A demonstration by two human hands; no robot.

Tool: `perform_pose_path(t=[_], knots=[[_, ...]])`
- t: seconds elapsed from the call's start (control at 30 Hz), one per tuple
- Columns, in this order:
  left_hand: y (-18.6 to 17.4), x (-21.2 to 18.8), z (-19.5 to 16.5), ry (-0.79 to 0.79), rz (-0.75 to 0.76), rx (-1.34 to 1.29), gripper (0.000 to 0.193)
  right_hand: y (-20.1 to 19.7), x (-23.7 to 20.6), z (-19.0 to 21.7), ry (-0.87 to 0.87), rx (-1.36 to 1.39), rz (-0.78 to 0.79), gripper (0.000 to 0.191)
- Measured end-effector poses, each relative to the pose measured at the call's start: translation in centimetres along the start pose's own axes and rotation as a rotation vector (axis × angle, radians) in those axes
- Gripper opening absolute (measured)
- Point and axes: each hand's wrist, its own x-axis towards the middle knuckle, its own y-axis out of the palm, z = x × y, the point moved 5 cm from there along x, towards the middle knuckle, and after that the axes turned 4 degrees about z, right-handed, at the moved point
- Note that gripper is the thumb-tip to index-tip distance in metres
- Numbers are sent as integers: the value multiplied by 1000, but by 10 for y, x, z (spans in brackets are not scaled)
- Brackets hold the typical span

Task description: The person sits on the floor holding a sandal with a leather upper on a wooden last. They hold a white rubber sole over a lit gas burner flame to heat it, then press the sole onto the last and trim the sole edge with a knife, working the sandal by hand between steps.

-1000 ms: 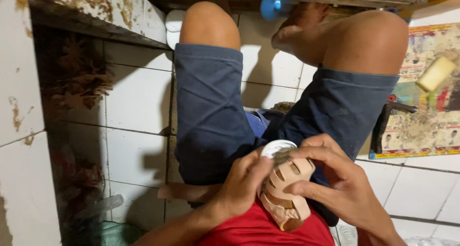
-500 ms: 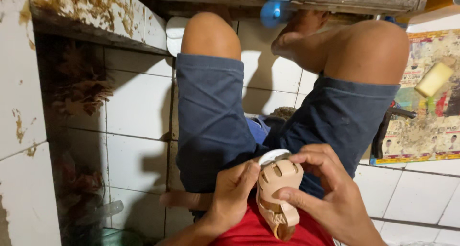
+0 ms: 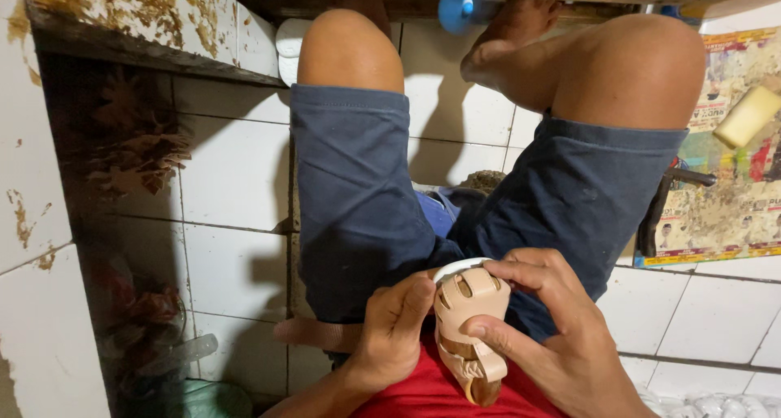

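White tiled floor (image 3: 236, 182), one tan sandal (image 3: 470, 328), left hand (image 3: 394, 337) and right hand (image 3: 561, 337) both gripping it

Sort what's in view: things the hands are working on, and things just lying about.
In hand:
- tan sandal, held between left hand and right hand
- white sole at its top end

Lying about:
- yellow sponge on the printed sheet
- blue object under the bench
- black handle
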Motion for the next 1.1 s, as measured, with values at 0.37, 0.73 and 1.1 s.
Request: perform_pose_path(t=[0.37,0.73,1.1], knots=[[3,-3,-11,36,125,5,33,7,-7,-16,-71,120,-56,67],[19,28,-42,-177,19,-714,61,6,6,-45,37,827,173,75],[19,75,-83,-106,-71,-567,52,-34,24,-21,-159,431,41,60]])
